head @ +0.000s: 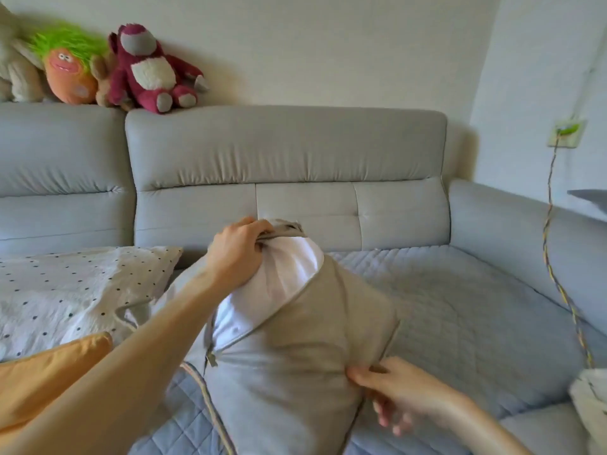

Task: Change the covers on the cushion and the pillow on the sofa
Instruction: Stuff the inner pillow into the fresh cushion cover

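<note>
Cushion (272,284) upright at mid-seat of sofa (460,307), white inner showing through unzipped grey cover (295,372). Left hand (241,247) clenched on cover's far top corner, apparently as anchor. Right hand (394,389) pinches cover's near right edge, likely tensioning fabric. Dotted pillow (65,284) lies left.

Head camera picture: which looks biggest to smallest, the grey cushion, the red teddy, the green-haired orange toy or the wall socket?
1. grey cushion, though it is nearest the camera
2. red teddy
3. orange toy, almost teddy-sized, so unsure
4. wall socket
</note>
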